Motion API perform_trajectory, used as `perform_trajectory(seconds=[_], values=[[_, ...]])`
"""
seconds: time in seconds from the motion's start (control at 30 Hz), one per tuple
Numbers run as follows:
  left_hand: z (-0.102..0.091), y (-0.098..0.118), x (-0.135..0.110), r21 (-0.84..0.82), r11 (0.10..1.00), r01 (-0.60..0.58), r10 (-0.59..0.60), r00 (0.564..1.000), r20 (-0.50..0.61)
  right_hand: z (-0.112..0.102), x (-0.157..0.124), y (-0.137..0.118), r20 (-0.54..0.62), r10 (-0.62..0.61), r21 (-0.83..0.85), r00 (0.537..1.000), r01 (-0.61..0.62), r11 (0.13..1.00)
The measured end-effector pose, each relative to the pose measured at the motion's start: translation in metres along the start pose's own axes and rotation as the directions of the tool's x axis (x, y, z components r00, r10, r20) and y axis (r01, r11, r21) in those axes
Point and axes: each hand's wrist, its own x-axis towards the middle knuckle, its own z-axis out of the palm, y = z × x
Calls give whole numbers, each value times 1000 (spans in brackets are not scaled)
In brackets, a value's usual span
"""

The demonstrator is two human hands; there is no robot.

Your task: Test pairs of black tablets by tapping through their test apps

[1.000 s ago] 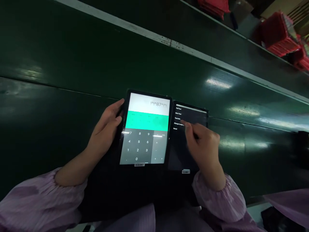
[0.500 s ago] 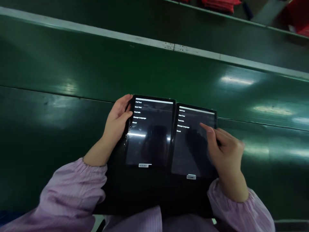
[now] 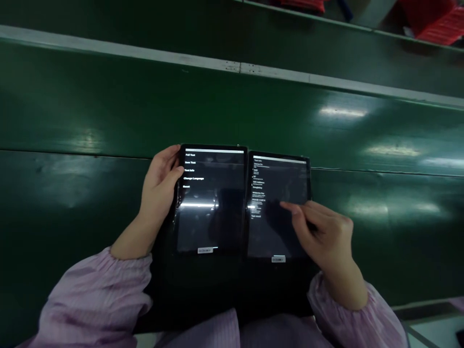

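Observation:
Two dark tablets lie side by side with lit screens. The left tablet [image 3: 213,220] shows a short menu with lines such as "Full Test", "Item Test" and "Reset". Its left edge is gripped by my left hand [image 3: 158,188], thumb on the front and fingers at the upper side. On the right tablet [image 3: 268,237] there is a longer list of small text headed "Test Info". My right hand [image 3: 322,232] holds nothing; its index finger points out over this screen, the other fingers curled. Whether the fingertip touches the glass I cannot tell. Each tablet has a small white label at its bottom.
A green work surface [image 3: 119,106] extends around the tablets, crossed by a pale metal strip [image 3: 181,59] farther back. Red trays or bins [image 3: 438,24] stand at the far right, with more red items [image 3: 308,5] at the top. Below the tablets is a black area [image 3: 217,295].
The right tablet's screen has changed from the short menu to the longer text list. My right index finger sits lower over that screen. The camera view has shifted slightly; my left hand keeps its grip.

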Motion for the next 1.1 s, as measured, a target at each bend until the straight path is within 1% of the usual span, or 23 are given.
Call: perform_trajectory(seconds=[0.1,0.17,0.33,0.5,0.57,0.63,0.73,0.97,1.1], values=[[1,4,-1,14,1000,28,-28,1000,4,5,-7,-12,105,-112,91,988,102,991],[1,5,-2,18,999,34,-34,999,3,11,-12,-19,153,-158,120,975,141,983],[-1,3,-3,26,1000,8,-8,1000,22,24,-20,-32,191,-182,109,965,164,980],[-5,-1,0,19,1000,1,-2,999,46,24,-19,-30,252,-174,64,952,163,985],[-6,-2,1,9,1000,-13,13,999,45,20,-18,-25,229,-145,-6,963,150,989],[-5,-2,1,2,1000,-23,23,999,44,15,-17,-19,172,-112,-57,979,124,991],[-4,-3,2,-2,1000,-18,18,998,56,9,-14,-14,109,-88,-37,990,93,995],[-5,-5,3,-8,1000,-28,28,998,58,12,-12,-16,89,-104,13,991,104,995],[-8,-11,4,37,999,-39,34,993,110,11,-12,-15,87,-93,-2,992,93,996]])
